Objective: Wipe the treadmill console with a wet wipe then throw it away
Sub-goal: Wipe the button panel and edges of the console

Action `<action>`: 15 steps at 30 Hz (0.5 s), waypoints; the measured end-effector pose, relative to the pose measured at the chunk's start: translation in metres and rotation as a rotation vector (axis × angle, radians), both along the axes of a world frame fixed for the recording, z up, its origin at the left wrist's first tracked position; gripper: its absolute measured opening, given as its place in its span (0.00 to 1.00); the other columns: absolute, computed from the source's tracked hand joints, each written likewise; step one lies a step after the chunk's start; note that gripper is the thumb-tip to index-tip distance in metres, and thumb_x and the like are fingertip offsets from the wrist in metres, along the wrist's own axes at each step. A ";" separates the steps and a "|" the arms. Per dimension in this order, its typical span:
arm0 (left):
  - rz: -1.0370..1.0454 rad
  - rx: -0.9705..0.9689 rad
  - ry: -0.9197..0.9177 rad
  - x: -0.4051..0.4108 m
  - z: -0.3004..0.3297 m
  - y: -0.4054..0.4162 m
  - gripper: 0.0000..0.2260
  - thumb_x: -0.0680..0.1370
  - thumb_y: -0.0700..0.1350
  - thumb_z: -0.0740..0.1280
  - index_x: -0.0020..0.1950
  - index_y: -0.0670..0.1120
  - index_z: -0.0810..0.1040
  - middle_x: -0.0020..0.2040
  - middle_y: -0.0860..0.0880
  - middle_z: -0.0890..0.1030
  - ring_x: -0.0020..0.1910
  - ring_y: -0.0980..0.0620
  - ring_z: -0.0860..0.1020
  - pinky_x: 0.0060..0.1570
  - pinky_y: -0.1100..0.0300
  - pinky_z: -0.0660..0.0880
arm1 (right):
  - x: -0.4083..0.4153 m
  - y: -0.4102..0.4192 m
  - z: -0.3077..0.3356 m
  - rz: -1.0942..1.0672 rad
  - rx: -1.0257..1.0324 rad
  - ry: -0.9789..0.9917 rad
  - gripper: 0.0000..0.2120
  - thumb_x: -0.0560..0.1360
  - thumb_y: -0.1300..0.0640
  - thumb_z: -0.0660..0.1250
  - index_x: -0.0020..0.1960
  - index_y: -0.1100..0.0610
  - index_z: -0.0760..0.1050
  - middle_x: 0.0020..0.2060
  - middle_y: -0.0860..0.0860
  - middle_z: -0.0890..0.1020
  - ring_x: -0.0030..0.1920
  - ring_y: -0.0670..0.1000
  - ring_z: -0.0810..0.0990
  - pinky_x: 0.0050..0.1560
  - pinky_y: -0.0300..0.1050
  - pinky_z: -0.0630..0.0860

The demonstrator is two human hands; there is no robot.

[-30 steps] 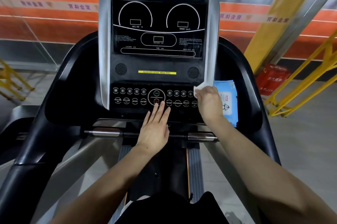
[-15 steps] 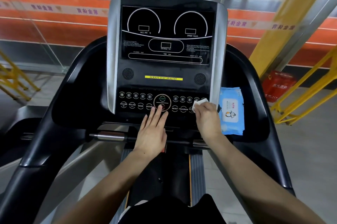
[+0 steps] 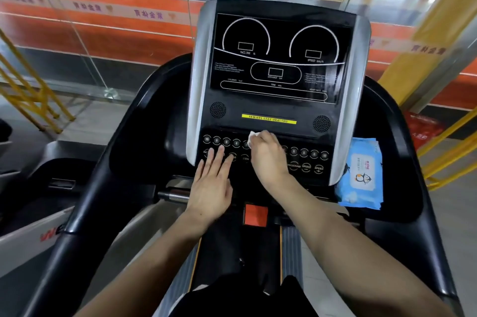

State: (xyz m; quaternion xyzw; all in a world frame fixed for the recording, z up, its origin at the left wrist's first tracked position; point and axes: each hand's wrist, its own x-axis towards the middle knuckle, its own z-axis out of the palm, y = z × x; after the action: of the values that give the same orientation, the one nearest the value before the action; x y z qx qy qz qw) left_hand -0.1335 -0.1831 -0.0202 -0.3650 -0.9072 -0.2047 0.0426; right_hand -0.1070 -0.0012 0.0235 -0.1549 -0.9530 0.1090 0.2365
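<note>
The black treadmill console (image 3: 276, 79) with silver side trim stands tilted, its long axis running up and away from the person, its dark display facing them. The small crumpled white wet wipe (image 3: 252, 137) sits on the upper row of round buttons near the middle, pinched in the curled fingers of the right hand (image 3: 267, 156). The left hand (image 3: 211, 185) lies flat with straight fingers on the lower left buttons. A blue wet-wipe pack (image 3: 361, 174) rests in the right side tray.
</note>
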 end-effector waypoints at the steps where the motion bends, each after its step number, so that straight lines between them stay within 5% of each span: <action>1: 0.005 0.004 -0.003 -0.004 -0.001 -0.005 0.32 0.79 0.42 0.62 0.83 0.48 0.58 0.86 0.47 0.51 0.85 0.45 0.46 0.82 0.44 0.52 | -0.008 -0.010 0.002 0.009 0.000 -0.012 0.09 0.70 0.68 0.71 0.48 0.59 0.79 0.43 0.54 0.79 0.48 0.58 0.78 0.43 0.49 0.78; 9: -0.044 0.003 -0.006 -0.019 -0.005 -0.020 0.32 0.80 0.41 0.62 0.84 0.48 0.57 0.86 0.46 0.49 0.85 0.46 0.42 0.83 0.44 0.49 | 0.009 0.015 -0.011 -0.099 0.067 0.059 0.11 0.74 0.69 0.69 0.44 0.52 0.77 0.42 0.49 0.78 0.46 0.53 0.75 0.50 0.46 0.78; 12: -0.076 -0.002 0.008 -0.023 -0.005 -0.018 0.32 0.80 0.41 0.62 0.84 0.48 0.57 0.86 0.47 0.47 0.85 0.47 0.42 0.83 0.45 0.47 | 0.048 0.053 -0.020 -0.265 0.055 0.221 0.10 0.74 0.72 0.72 0.51 0.60 0.84 0.42 0.55 0.79 0.43 0.59 0.75 0.47 0.53 0.79; 15: -0.085 0.024 0.028 -0.028 -0.004 -0.020 0.31 0.80 0.40 0.63 0.83 0.47 0.60 0.86 0.46 0.50 0.85 0.46 0.44 0.82 0.43 0.50 | 0.057 0.059 -0.028 -0.312 0.079 0.282 0.12 0.79 0.69 0.66 0.59 0.63 0.83 0.45 0.56 0.78 0.44 0.58 0.72 0.48 0.48 0.75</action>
State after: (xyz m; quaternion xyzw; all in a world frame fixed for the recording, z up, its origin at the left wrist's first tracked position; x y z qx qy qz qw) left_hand -0.1619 -0.2035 -0.0241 -0.4055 -0.8878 -0.2119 0.0510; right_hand -0.0497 0.0578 -0.0049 -0.2744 -0.8785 0.0543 0.3873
